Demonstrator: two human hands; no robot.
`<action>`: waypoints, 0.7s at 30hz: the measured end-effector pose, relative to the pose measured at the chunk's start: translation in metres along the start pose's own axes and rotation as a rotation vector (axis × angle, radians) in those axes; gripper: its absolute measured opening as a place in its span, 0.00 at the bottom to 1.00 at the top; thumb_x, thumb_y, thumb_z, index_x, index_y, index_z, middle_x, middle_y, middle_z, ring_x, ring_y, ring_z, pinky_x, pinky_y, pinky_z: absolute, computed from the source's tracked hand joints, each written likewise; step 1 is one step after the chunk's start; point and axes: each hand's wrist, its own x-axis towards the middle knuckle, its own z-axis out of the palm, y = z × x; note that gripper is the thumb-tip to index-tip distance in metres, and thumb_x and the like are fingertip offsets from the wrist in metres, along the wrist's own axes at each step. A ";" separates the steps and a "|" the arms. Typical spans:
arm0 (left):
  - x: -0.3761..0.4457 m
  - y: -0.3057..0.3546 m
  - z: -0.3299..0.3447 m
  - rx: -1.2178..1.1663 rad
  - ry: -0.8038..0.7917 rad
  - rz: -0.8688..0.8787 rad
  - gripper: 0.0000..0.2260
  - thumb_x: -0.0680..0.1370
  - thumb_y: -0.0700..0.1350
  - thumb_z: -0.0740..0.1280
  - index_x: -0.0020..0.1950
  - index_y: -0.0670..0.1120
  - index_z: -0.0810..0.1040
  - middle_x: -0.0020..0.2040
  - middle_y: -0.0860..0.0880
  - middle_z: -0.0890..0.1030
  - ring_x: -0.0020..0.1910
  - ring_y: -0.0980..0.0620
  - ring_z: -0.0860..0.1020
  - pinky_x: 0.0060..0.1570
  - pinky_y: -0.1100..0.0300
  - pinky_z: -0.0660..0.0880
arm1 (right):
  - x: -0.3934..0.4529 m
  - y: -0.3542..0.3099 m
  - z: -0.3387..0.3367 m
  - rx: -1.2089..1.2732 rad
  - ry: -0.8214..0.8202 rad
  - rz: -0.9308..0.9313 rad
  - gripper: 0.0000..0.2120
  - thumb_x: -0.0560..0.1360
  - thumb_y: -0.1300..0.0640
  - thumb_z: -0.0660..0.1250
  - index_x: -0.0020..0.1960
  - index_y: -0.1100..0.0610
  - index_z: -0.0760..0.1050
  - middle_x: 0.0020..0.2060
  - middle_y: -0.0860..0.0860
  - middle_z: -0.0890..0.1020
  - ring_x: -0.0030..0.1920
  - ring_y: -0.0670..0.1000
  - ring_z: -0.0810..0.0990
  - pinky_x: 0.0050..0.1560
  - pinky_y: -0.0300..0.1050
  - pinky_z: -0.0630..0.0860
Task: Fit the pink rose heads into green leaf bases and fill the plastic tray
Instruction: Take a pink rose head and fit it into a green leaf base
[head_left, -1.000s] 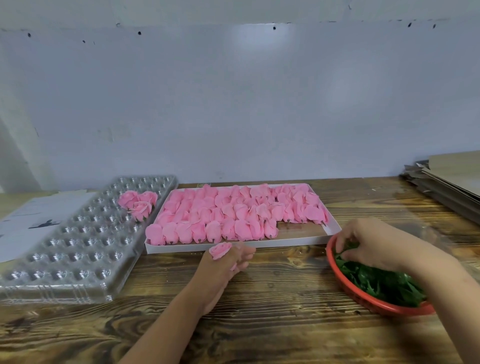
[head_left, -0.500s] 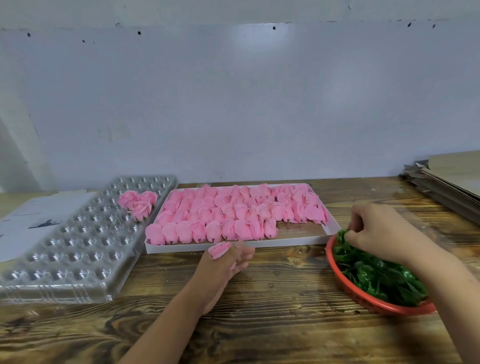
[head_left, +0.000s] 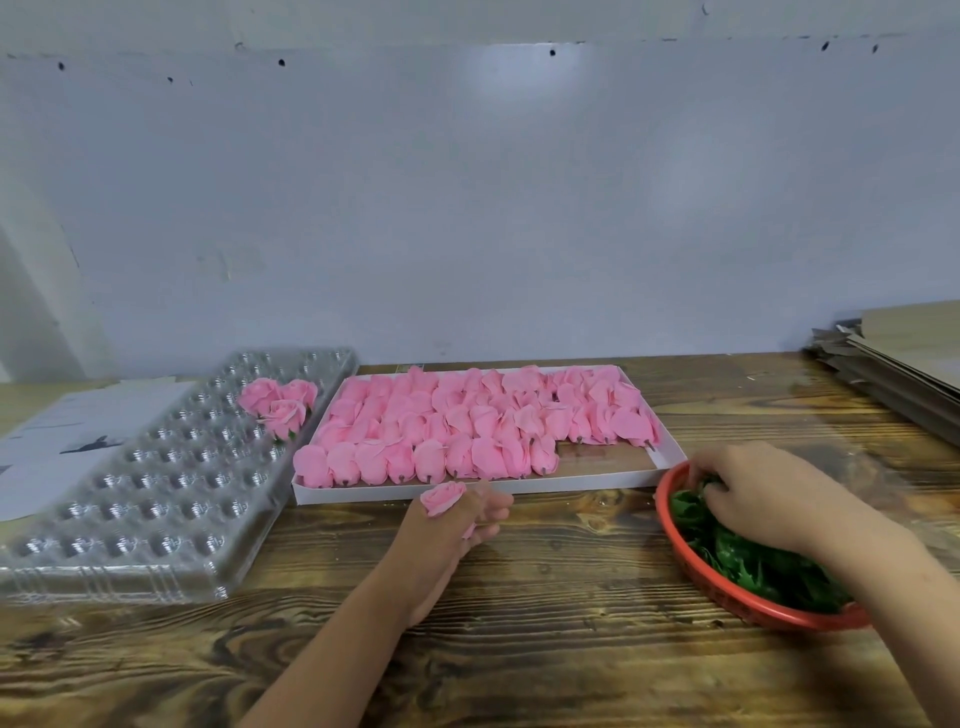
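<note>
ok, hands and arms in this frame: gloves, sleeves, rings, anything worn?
Nothing worn that shows. Left hand and right hand are bare, no gloves, and both forearms are bare to the frame edge, no sleeves. No watch, ring or band visible; the right hand is slightly motion-blurred.

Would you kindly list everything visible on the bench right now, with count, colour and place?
Tray: one, clear plastic, left.
Finished roses: three, pink, tray's far right corner.
Box: one, white, centre back.
Rose heads: many, pink, in rows in the box.
Basket: one, red, right.
Leaf bases: a heap, green, in the basket.
Cardboard: a stack, brown, far right.
Paper: white, far left.
Table: one, brown wood.
Left hand: holds one pink rose, before the box.
Right hand: in the leaves; grip unclear.
</note>
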 end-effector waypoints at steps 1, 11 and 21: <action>0.000 0.000 0.000 -0.001 0.004 -0.005 0.12 0.81 0.52 0.68 0.54 0.46 0.86 0.54 0.49 0.86 0.58 0.52 0.84 0.57 0.59 0.79 | 0.001 0.000 0.002 -0.020 0.022 0.005 0.08 0.77 0.54 0.59 0.49 0.44 0.76 0.39 0.42 0.76 0.40 0.45 0.75 0.32 0.36 0.66; -0.002 0.001 0.000 -0.007 0.013 -0.012 0.12 0.83 0.50 0.65 0.50 0.50 0.88 0.54 0.48 0.86 0.58 0.51 0.84 0.55 0.60 0.80 | 0.001 0.003 0.006 -0.049 0.114 0.066 0.09 0.77 0.58 0.54 0.48 0.48 0.71 0.40 0.46 0.76 0.42 0.49 0.73 0.35 0.43 0.67; 0.000 0.003 0.001 -0.027 0.011 -0.022 0.13 0.77 0.53 0.71 0.54 0.45 0.84 0.52 0.48 0.87 0.56 0.51 0.84 0.53 0.61 0.80 | -0.007 0.004 -0.007 0.088 -0.094 -0.027 0.09 0.78 0.50 0.60 0.57 0.46 0.64 0.51 0.44 0.67 0.57 0.46 0.64 0.57 0.43 0.65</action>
